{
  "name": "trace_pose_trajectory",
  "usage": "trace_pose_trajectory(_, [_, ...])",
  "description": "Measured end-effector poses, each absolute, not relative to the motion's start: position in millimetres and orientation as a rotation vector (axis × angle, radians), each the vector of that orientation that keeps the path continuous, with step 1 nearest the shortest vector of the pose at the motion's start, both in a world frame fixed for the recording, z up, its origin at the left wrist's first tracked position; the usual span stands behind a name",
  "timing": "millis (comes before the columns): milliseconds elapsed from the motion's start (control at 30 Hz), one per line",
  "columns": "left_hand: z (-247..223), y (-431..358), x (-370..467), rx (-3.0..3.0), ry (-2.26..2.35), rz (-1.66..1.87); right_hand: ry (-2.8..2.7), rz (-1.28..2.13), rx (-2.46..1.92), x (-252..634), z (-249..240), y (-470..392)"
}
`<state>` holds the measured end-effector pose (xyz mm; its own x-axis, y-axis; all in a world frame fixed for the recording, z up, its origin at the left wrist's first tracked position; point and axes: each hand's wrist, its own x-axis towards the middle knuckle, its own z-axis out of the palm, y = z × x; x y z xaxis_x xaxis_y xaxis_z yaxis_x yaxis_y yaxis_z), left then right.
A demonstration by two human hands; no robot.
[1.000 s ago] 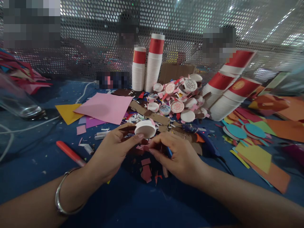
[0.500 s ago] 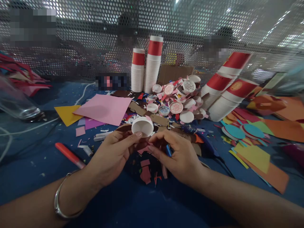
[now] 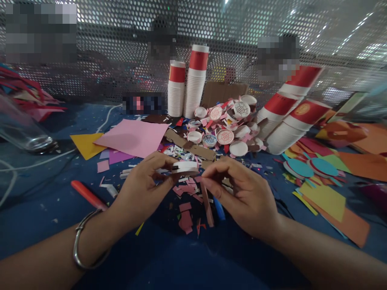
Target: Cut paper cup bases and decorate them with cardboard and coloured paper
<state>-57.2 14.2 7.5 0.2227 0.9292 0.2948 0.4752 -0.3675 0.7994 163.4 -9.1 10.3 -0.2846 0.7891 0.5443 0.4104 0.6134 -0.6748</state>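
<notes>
My left hand (image 3: 145,181) pinches a white cut-off paper cup base (image 3: 185,166) by its left side. The base is now edge-on, with a dark strip on its left and a bit of pink on its right rim. Just right of it, my right hand (image 3: 242,191) is closed in a pinch; a small pink paper piece (image 3: 198,179) shows at the fingertips. Below the hands lie pink paper scraps (image 3: 185,217), a brownish-pink stick (image 3: 208,205) and a blue pen-like thing (image 3: 219,208), partly behind the right hand.
Behind are a pile of decorated cup bases (image 3: 224,136), upright cup stacks (image 3: 195,80) and leaning cup stacks (image 3: 298,125). Pink paper (image 3: 133,137) and a red-handled tool (image 3: 87,194) lie left. Turquoise discs (image 3: 299,168) and yellow paper (image 3: 325,199) lie right, before a perforated metal screen (image 3: 105,48).
The cup base has tipped from showing its round hollow face to edge-on. My right hand has moved slightly right, and the stick and blue thing below show more.
</notes>
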Motion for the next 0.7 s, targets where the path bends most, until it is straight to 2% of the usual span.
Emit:
trace_pose_trajectory(333, [11,7,-58,2.251,1.176,0.992,-1.974,0.534,-0.893,166,15,-6])
trace_pose_trajectory(700, [16,4,-55,2.309,1.088,0.898,-2.029,0.567,-0.872,165,14,-5])
